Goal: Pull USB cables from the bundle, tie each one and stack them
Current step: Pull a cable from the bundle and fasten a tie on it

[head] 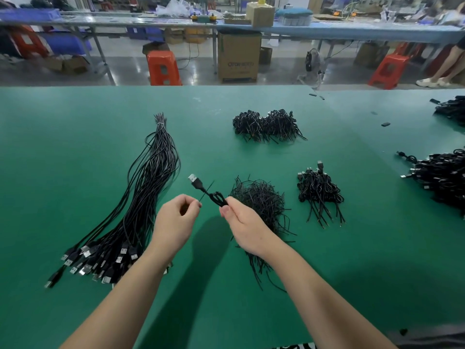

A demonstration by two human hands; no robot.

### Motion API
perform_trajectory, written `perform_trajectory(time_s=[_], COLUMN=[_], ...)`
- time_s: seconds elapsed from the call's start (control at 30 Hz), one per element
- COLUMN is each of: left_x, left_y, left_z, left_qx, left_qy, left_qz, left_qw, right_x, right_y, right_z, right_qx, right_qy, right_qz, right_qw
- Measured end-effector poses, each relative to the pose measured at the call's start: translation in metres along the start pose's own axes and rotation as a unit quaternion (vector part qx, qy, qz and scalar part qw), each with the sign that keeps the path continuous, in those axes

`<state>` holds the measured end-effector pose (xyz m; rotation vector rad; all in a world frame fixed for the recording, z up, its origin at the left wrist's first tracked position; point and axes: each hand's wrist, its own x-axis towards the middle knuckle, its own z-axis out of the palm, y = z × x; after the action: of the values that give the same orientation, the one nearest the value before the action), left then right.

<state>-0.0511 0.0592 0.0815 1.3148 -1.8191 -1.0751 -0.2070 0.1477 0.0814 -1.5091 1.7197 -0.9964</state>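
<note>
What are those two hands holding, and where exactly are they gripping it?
The right hand pinches a coiled black USB cable at the coil's near end; its silver plug sticks out free. The left hand pinches a thin black tie by its end.

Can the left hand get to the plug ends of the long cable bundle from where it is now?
Probably yes. The left hand hovers just right of the cable bundle, whose plug ends lie exposed with nothing over them. It pinches a twist tie, so it must release first.

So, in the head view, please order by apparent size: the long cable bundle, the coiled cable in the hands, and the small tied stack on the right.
1. Long cable bundle, clearly largest.
2. Small tied stack.
3. Coiled cable held in both hands, smallest.
</note>
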Motion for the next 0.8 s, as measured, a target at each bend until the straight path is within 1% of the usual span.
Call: perform_trajectory(time_s=[0.1,0.17,0.23,0.3,0.43,0.57,0.67,0.7,0.73,0.77,0.8], left_x=[-0.006,-0.011,-0.014,-0.015,-0.014,-0.016,-0.018,-0.020,-0.022,-0.024,-0.025], left_y=[0.012,0.016,0.017,0.017,0.014,0.013,0.013,0.013,0.013,0.015,0.016], left_z=[0.000,0.000,0.000,-0.001,-0.004,-0.003,-0.001,-0.001,-0.002,-0.003,-0.004], left_qx=[0.085,0.107,0.118,0.129,0.146,0.133,0.141,0.164,0.210,0.270,0.324], left_qy=[0.001,-0.001,-0.019,-0.039,-0.050,-0.063,-0.066,-0.058,-0.035,-0.004,0.025], left_qz=[0.077,0.114,0.138,0.149,0.156,0.156,0.169,0.186,0.223,0.278,0.334], left_qw=[0.993,0.988,0.983,0.980,0.976,0.977,0.973,0.967,0.951,0.922,0.885], right_x=[-0.001,-0.001,0.001,0.001,-0.001,0.000,0.002,0.003,0.005,0.006,0.008], right_y=[-0.004,-0.005,-0.004,-0.002,-0.004,-0.006,-0.005,-0.004,-0.004,-0.004,-0.005], right_z=[0.006,0.008,0.008,0.008,0.009,0.010,0.012,0.013,0.014,0.015,0.014], right_qx=[-0.022,-0.030,-0.038,-0.041,-0.041,-0.017,-0.006,0.005,0.024,0.040,0.050], right_qy=[-0.018,-0.017,-0.010,-0.008,-0.009,0.008,0.039,0.044,0.045,0.046,0.047], right_qz=[-0.013,-0.018,-0.016,-0.009,0.000,0.006,0.008,0.019,0.032,0.046,0.056], right_qw=[1.000,0.999,0.999,0.999,0.999,1.000,0.999,0.999,0.998,0.997,0.996])
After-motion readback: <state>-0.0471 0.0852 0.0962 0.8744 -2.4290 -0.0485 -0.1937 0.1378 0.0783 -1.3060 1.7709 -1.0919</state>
